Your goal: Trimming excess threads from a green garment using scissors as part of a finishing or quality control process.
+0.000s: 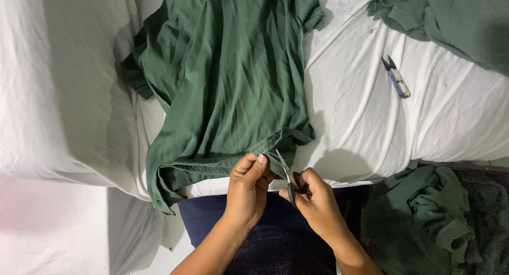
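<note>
While the left hand pinches the stitched hem of a dark green short-sleeved cotton T-shirt between thumb and fingers, the right hand is closed around a small pair of thread snips with grey metal blades, whose tips point up toward the hem just beside the left thumb. Whether the blades touch the cloth cannot be told. The T-shirt lies spread flat on a bench covered with a creased white sheet, its neck toward the far edge, its hem at the near edge, where one corner of the hem is folded back and the left part droops over the edge. Both hands work at the near edge, close together, above the person's lap in dark blue cloth. A second pair of snips with a blue handle lies alone on the sheet, well apart from the hands, toward the right side of the bench. Over the far right corner spreads a heap of similar dark green garments. Another crumpled pile of green cloth sits below the near right edge, just beside the right forearm, resting against something dark and rough-textured that is too dim to identify.
</note>
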